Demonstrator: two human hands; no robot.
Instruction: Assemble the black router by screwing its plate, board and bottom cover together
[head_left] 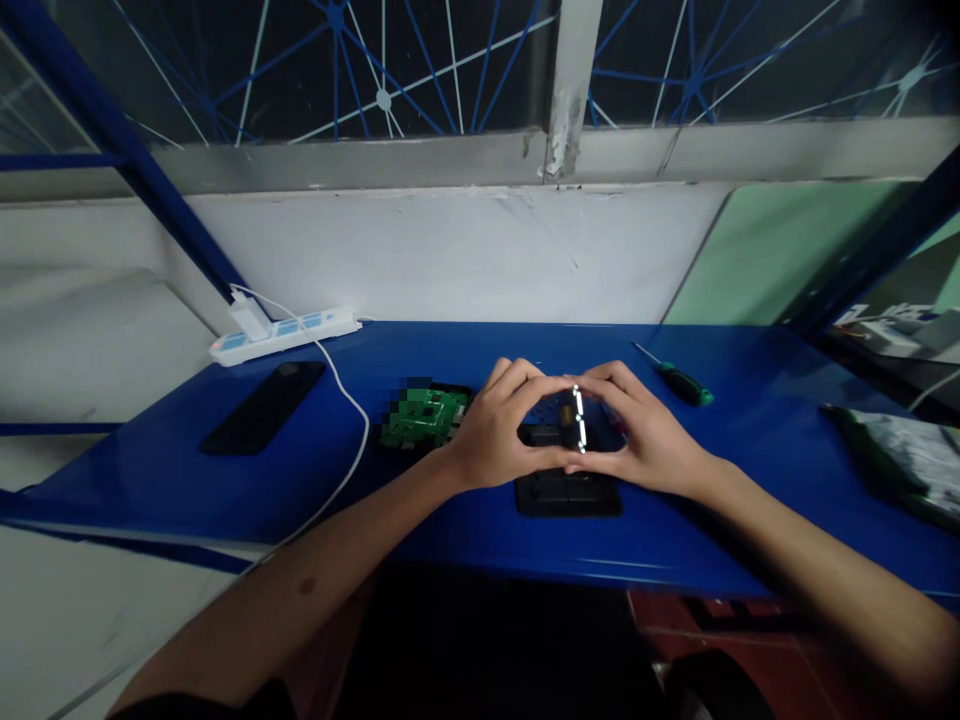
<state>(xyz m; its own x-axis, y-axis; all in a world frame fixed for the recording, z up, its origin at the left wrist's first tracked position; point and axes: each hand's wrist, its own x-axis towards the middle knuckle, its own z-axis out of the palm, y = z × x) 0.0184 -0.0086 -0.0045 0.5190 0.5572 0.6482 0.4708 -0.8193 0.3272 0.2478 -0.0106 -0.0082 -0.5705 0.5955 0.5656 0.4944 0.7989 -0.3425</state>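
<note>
A: Where was the dark part (571, 422) with the bright edge?
B: Between left hand (491, 430) and right hand (654, 432), over the black case (568, 496).
A: Fingers?
B: Both sets were clamped on it, thumbs at the near end.
A: Nearby?
B: Green circuit board (426, 416) sat just beside the left hand; screwdriver (684, 385) lay beyond the right, on the blue table (465, 540).

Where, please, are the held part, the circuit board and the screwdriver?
Held part (571, 424): head view, on its dark face.
Circuit board (423, 418): head view, on its green face.
Screwdriver (682, 383): head view, on its handle.
</note>
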